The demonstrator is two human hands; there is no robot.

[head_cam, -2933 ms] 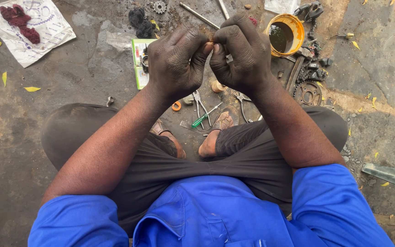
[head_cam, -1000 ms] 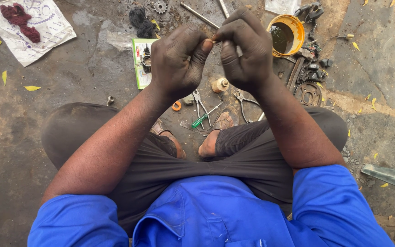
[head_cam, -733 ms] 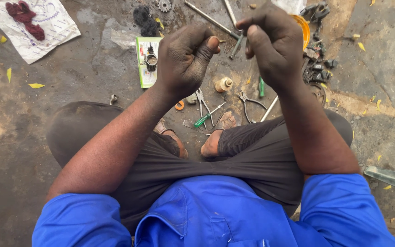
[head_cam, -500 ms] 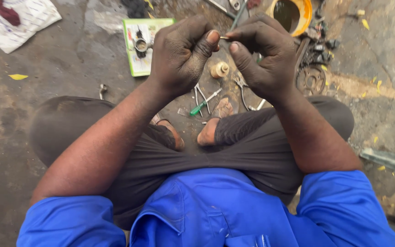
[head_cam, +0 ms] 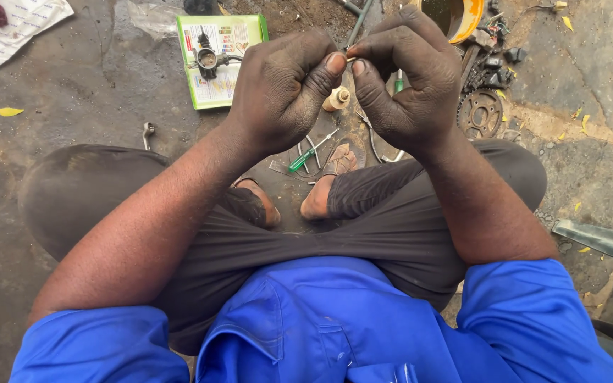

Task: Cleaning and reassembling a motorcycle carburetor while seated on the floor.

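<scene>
A: What is in the grip?

B: A small pale part, very tiny, pinched between both hands. The left hand presses it with the thumb tip, and the right hand meets it with thumb and forefinger. Both are clenched around it; I cannot tell what the part is.

A: And below the grip?

B: A small cream bottle, a green-handled screwdriver and pliers lie on the ground. Left of the grip, a carburettor piece sits on a green booklet. Right of it, a sprocket and an orange bowl.

A: How far is the work?

B: I judge it is in the middle; parts are loose, nothing looks assembled.
</scene>
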